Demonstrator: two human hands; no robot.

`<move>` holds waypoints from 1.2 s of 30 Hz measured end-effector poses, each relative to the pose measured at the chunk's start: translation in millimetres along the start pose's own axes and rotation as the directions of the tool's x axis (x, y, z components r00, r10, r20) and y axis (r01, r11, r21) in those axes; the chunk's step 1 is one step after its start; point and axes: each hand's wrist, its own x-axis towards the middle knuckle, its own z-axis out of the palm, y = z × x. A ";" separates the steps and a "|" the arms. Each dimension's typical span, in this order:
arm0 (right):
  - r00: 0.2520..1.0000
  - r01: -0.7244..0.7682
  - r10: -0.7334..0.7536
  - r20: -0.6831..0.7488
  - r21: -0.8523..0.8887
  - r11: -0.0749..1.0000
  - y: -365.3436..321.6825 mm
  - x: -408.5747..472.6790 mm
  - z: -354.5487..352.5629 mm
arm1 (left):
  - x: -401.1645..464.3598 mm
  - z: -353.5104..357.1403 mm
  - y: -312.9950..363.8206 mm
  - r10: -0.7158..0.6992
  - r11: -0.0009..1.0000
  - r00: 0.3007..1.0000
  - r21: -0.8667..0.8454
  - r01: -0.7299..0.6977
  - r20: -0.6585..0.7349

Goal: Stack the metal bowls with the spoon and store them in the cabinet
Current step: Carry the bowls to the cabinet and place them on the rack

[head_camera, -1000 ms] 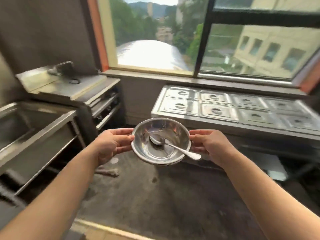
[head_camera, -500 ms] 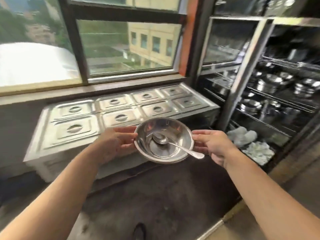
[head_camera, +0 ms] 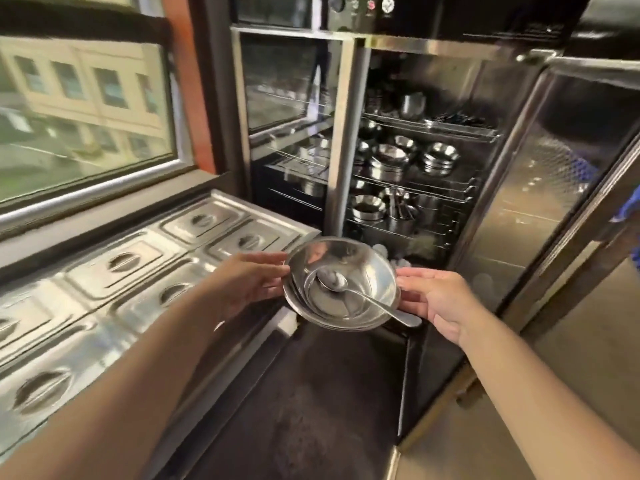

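A stack of shiny metal bowls [head_camera: 367,268] is held out in front of me between both hands. My left hand [head_camera: 247,280] grips its left rim and my right hand [head_camera: 438,299] grips its right rim. A metal spoon [head_camera: 349,289] lies inside the top bowl, its handle sticking out over the near right rim. Straight ahead stands the tall steel cabinet [head_camera: 341,133] with its right door [head_camera: 540,188] swung open. Its wire shelves [head_camera: 415,181] carry several other metal bowls and pots.
A steel serving counter with several lidded pans [head_camera: 138,258] runs along the left under the window [head_camera: 79,109]. The dark floor [head_camera: 301,403] lies between the counter and the cabinet. The cabinet's left glass door [head_camera: 284,81] is closed.
The view has swung right: the cabinet now fills the centre and is much nearer, and the counter has slid to the left. Both hands still hold the bowls with the spoon inside.
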 end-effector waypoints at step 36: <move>0.755 0.017 0.017 -0.655 0.045 0.999 -120.8 539.8 -219.8 | 673.0 275.8 111.5 -0.107 0.992 0.947 0.103 0.079 0.302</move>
